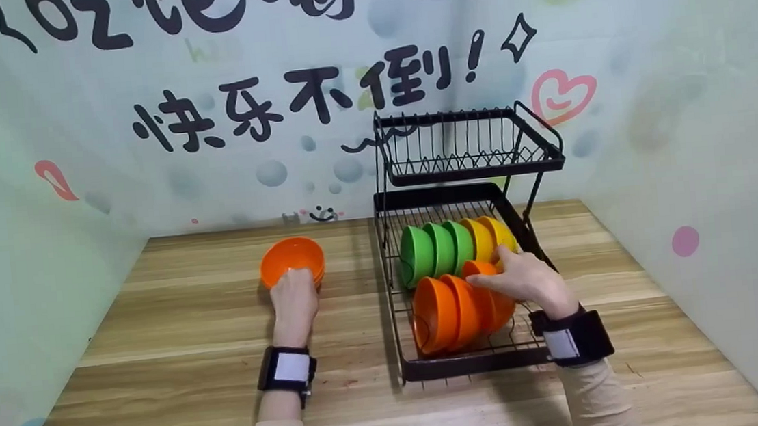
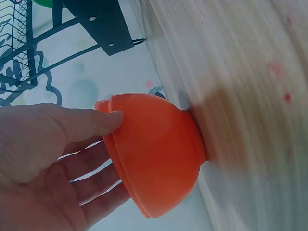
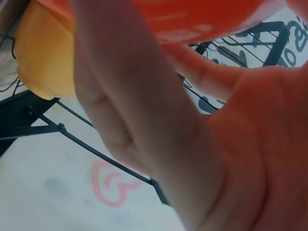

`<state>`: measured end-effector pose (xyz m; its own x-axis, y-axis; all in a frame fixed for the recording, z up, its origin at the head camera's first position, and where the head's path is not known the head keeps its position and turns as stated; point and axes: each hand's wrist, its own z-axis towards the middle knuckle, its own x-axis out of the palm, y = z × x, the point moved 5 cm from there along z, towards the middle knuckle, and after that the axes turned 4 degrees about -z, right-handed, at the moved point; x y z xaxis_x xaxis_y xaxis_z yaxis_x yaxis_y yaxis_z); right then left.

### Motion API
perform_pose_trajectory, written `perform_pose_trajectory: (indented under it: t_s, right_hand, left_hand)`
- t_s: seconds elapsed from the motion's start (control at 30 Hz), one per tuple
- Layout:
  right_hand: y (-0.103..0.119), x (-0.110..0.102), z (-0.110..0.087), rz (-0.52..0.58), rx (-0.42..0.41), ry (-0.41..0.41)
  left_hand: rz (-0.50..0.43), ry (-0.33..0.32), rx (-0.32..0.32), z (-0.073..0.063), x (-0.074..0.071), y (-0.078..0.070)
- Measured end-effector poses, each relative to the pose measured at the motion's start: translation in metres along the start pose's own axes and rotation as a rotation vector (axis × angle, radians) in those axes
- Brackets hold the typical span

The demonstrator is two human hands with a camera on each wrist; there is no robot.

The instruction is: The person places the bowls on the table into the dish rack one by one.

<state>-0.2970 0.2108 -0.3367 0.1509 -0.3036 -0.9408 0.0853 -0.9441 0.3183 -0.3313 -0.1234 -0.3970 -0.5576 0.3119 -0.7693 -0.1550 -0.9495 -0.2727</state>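
Note:
On the table at the left stand nested orange bowls [image 1: 293,250], their rims close together in the left wrist view. My left hand [image 1: 294,301] pinches their near rim, thumb outside and fingers inside the bowl. The bowl's foot is right at the tabletop. At the dish rack [image 1: 461,366], my right hand [image 1: 529,281] holds the rightmost orange bowl [image 1: 499,307], thumb at its top rim and fingers behind it. Two more orange bowls [image 1: 434,314] lean on edge to its left. Part of the held bowl is hidden by the hand.
Behind the orange row, green bowls [image 1: 416,256] and yellow bowls [image 1: 481,238] stand on edge in the lower tier. The rack's upper tier [image 1: 471,172] rises over the back. A printed cloth wall [image 1: 321,177] closes off the rear and sides.

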Motion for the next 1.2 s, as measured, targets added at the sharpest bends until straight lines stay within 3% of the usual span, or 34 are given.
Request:
perform_pose_trajectory:
  t_s: [0.6, 1.2]
  right_hand:
    - [-0.001, 0.012, 0.01, -0.099, -0.021, 0.064]
    - [-0.001, 0.015, 0.011, -0.079, -0.027, 0.118]
  left_hand:
    - [-0.016, 0.041, -0.018, 0.002, 0.001, -0.001]
    - [-0.004, 0.057, -0.036, 0.003, 0.003, 0.002]
